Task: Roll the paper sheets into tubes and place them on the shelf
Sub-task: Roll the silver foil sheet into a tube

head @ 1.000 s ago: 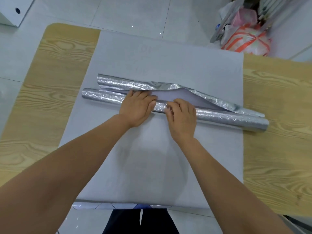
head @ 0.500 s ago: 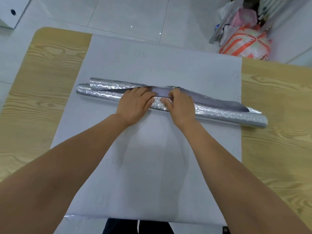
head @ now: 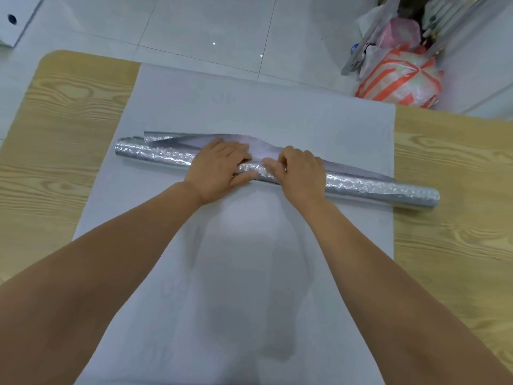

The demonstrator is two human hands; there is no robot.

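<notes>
A floor of pale, glossy square tiles point(head: 208, 23) fills the far part of the view. In front of it stands a light wooden table with a bold grain pattern and a rounded corner point(head: 69, 134). A large pale grey sheet of paper point(head: 319, 120) lies flat across the middle of the table, from its far edge to its near edge, leaving bare wood on either side. Faint marks point(head: 224, 100) show through the sheet near its far edge, too dim to read.

Across the flat sheet lies a long, crinkled silver foil-faced paper tube point(head: 374, 187). It runs slantwise from the left side of the sheet to just past the right edge, where its end rests over the wood. Its loose outer flap point(head: 172, 137) stands partly free along the far side, not yet wound in.

On the floor beyond the right far corner sits a red-and-white striped plastic bag point(head: 399, 79), with a pink plastic bag point(head: 402, 33) behind it. A white box with a round dark hole point(head: 16, 18) sits at the far left.

Both hands hold the tube at its middle, close together. The left hand point(head: 219, 168) curls its fingers over the top, with the thumb against the near side. The right hand point(head: 301, 173) grips just beside it, fingers bent over the foil.
</notes>
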